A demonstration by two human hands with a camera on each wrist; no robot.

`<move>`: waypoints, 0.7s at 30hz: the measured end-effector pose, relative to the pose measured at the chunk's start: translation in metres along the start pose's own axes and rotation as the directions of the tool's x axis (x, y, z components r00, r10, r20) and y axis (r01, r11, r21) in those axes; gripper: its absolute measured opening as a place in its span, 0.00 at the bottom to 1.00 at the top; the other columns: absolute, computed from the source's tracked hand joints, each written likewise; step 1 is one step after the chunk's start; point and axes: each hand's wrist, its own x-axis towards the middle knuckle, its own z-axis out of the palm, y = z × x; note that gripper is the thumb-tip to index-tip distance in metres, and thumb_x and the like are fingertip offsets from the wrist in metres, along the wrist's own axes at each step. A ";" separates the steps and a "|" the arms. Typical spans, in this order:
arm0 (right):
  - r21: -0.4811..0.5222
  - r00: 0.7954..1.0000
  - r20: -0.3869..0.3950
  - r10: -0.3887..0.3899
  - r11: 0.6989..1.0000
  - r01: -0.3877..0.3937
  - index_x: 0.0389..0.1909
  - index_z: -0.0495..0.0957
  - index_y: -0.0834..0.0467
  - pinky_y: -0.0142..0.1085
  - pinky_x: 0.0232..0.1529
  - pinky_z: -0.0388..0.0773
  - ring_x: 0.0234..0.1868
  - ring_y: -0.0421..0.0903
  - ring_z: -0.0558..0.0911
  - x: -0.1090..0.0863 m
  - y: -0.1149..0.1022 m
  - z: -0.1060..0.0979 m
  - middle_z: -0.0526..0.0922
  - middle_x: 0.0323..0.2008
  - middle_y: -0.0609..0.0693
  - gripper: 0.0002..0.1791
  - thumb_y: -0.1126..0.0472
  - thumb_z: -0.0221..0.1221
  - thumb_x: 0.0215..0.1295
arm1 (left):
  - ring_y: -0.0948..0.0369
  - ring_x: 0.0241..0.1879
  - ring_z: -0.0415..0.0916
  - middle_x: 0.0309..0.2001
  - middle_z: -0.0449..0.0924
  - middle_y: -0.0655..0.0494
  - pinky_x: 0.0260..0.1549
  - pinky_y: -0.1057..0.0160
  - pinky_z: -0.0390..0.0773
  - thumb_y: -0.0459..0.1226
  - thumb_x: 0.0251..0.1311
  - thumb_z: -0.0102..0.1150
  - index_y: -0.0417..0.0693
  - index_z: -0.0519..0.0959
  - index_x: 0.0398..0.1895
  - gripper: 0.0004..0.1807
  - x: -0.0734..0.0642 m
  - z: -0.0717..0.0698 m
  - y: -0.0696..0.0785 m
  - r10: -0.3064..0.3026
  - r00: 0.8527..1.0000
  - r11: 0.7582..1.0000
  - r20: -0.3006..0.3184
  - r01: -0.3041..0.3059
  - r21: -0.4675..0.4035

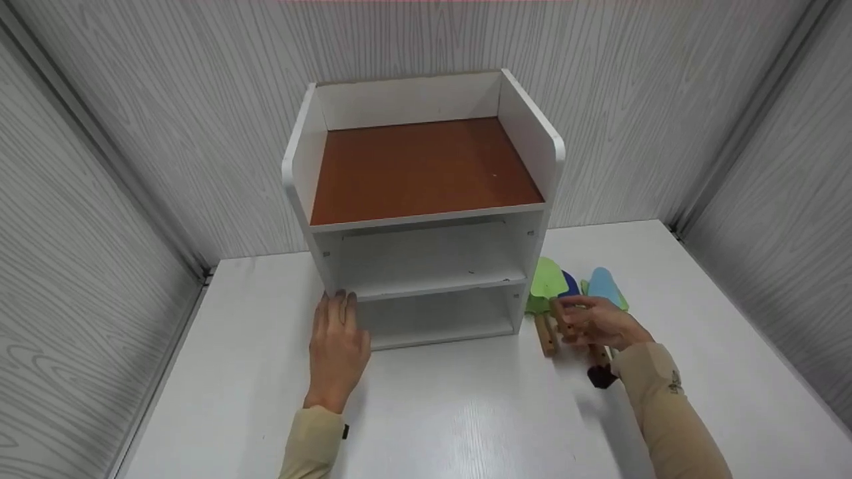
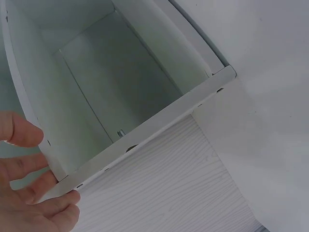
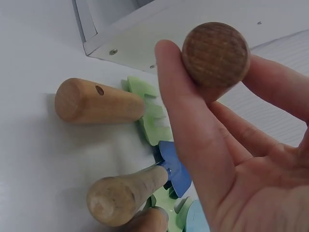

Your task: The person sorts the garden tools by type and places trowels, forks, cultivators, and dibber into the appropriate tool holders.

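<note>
My right hand (image 1: 602,320) holds a light green garden trowel (image 1: 549,276) by its wooden handle (image 3: 216,55), raised above the table. The handle's round end faces the right wrist camera, with the thumb along one side and fingers on the other. My left hand (image 1: 337,352) rests against the front left edge of a white shelf unit (image 1: 426,289), its fingers extended. In the left wrist view, those fingers (image 2: 36,186) lie at the side panel's edge. Below the right hand lie a green hand fork with a wooden handle (image 3: 99,102) and a blue trowel (image 3: 176,169).
A light blue trowel (image 1: 604,286) lies right of the blue one, over another green tool. A dark brown piece (image 1: 602,376) sits below the right hand. The unit has a brown top board (image 1: 426,169) between raised sides. Grey wood-grain walls (image 1: 665,100) enclose the white table (image 1: 432,412).
</note>
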 end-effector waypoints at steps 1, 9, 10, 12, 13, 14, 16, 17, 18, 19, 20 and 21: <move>-0.010 1.000 0.004 -0.003 1.000 0.003 0.75 0.58 0.67 0.41 0.41 0.83 0.46 0.53 0.84 -0.002 0.001 0.001 0.79 0.48 0.53 0.35 0.68 0.58 0.70 | 0.32 0.63 0.67 0.58 0.72 0.30 0.65 0.42 0.67 0.25 0.53 0.65 0.23 0.73 0.60 0.29 -0.001 0.000 0.001 0.001 1.000 1.000 0.004 -0.001 0.006; -0.031 0.995 0.048 -0.082 0.996 0.084 0.77 0.54 0.68 0.43 0.44 0.84 0.53 0.54 0.82 -0.012 0.004 0.001 0.69 0.67 0.62 0.38 0.67 0.59 0.70 | 0.34 0.63 0.67 0.59 0.72 0.30 0.65 0.44 0.67 0.25 0.53 0.64 0.23 0.72 0.61 0.30 -0.004 0.000 -0.001 0.009 1.000 0.999 0.022 -0.009 0.037; -0.017 0.995 0.054 -0.087 0.996 0.088 0.77 0.54 0.68 0.45 0.46 0.84 0.54 0.54 0.82 -0.013 0.004 0.001 0.69 0.68 0.62 0.38 0.67 0.59 0.70 | 0.34 0.63 0.66 0.59 0.72 0.30 0.65 0.44 0.67 0.26 0.53 0.64 0.23 0.72 0.62 0.30 -0.004 0.000 -0.001 0.005 1.000 0.999 0.028 -0.006 0.039; 0.013 0.993 0.063 -0.104 0.995 0.104 0.76 0.55 0.68 0.48 0.49 0.83 0.55 0.53 0.81 -0.016 0.006 0.001 0.69 0.68 0.61 0.38 0.68 0.59 0.70 | 0.34 0.64 0.66 0.59 0.71 0.30 0.65 0.44 0.67 0.26 0.53 0.64 0.24 0.71 0.62 0.31 -0.005 -0.001 -0.001 0.000 0.999 0.999 0.041 -0.002 0.045; 0.027 0.991 0.065 -0.114 0.993 0.113 0.76 0.55 0.68 0.49 0.50 0.83 0.56 0.53 0.81 -0.017 0.007 0.000 0.69 0.68 0.60 0.38 0.68 0.59 0.70 | 0.34 0.64 0.66 0.60 0.71 0.30 0.65 0.44 0.67 0.26 0.54 0.65 0.24 0.71 0.62 0.31 -0.005 -0.001 0.000 -0.003 0.999 0.999 0.044 0.001 0.043; 0.035 0.990 0.065 -0.125 0.992 0.123 0.76 0.55 0.68 0.49 0.50 0.82 0.56 0.53 0.81 -0.019 0.007 0.000 0.71 0.67 0.59 0.37 0.68 0.60 0.70 | 0.34 0.64 0.65 0.60 0.71 0.30 0.65 0.44 0.68 0.27 0.54 0.65 0.24 0.71 0.63 0.31 -0.005 -0.002 0.000 -0.005 0.999 0.999 0.047 0.003 0.043; 0.053 0.988 0.062 -0.138 0.989 0.135 0.76 0.56 0.67 0.49 0.50 0.83 0.55 0.52 0.81 -0.023 0.008 0.000 0.74 0.63 0.55 0.38 0.69 0.60 0.69 | 0.33 0.64 0.65 0.60 0.70 0.30 0.65 0.43 0.68 0.27 0.54 0.66 0.24 0.71 0.63 0.32 -0.004 -0.003 0.001 -0.010 0.999 0.999 0.052 0.008 0.040; 0.057 0.987 0.061 -0.147 0.988 0.144 0.76 0.57 0.67 0.48 0.49 0.83 0.54 0.52 0.82 -0.024 0.009 0.000 0.75 0.61 0.53 0.37 0.70 0.60 0.68 | 0.33 0.65 0.65 0.60 0.70 0.30 0.64 0.43 0.68 0.27 0.54 0.67 0.24 0.71 0.63 0.32 -0.004 -0.003 0.002 -0.010 0.999 0.999 0.052 0.009 0.037; 0.059 0.986 0.063 -0.156 0.987 0.152 0.76 0.56 0.67 0.48 0.49 0.83 0.53 0.52 0.82 -0.025 0.009 0.000 0.76 0.59 0.52 0.37 0.70 0.60 0.68 | 0.33 0.65 0.64 0.61 0.70 0.30 0.64 0.43 0.68 0.27 0.54 0.67 0.24 0.70 0.63 0.32 -0.004 -0.003 0.002 -0.012 0.998 0.999 0.055 0.010 0.034; 0.065 0.985 0.063 -0.161 0.986 0.157 0.75 0.57 0.66 0.48 0.49 0.83 0.53 0.52 0.83 -0.027 0.010 0.000 0.76 0.58 0.51 0.37 0.71 0.60 0.68 | 0.32 0.65 0.64 0.61 0.70 0.29 0.65 0.43 0.68 0.27 0.55 0.67 0.23 0.70 0.64 0.32 -0.003 -0.003 0.002 -0.013 0.998 1.000 0.057 0.012 0.028; 0.067 0.985 0.059 -0.162 0.985 0.158 0.75 0.57 0.66 0.47 0.48 0.84 0.52 0.52 0.83 -0.028 0.010 0.000 0.77 0.58 0.51 0.37 0.71 0.60 0.68 | 0.32 0.65 0.64 0.61 0.69 0.29 0.65 0.42 0.67 0.27 0.55 0.66 0.23 0.70 0.64 0.32 -0.003 -0.003 0.002 -0.014 0.998 1.000 0.059 0.013 0.022; 0.072 0.985 0.054 -0.163 0.985 0.159 0.75 0.57 0.66 0.47 0.48 0.84 0.51 0.52 0.84 -0.029 0.010 0.001 0.77 0.57 0.51 0.37 0.71 0.60 0.68 | 0.31 0.65 0.64 0.61 0.69 0.28 0.65 0.42 0.66 0.27 0.55 0.66 0.23 0.70 0.64 0.32 -0.004 -0.003 0.002 -0.017 0.998 1.000 0.061 0.016 0.014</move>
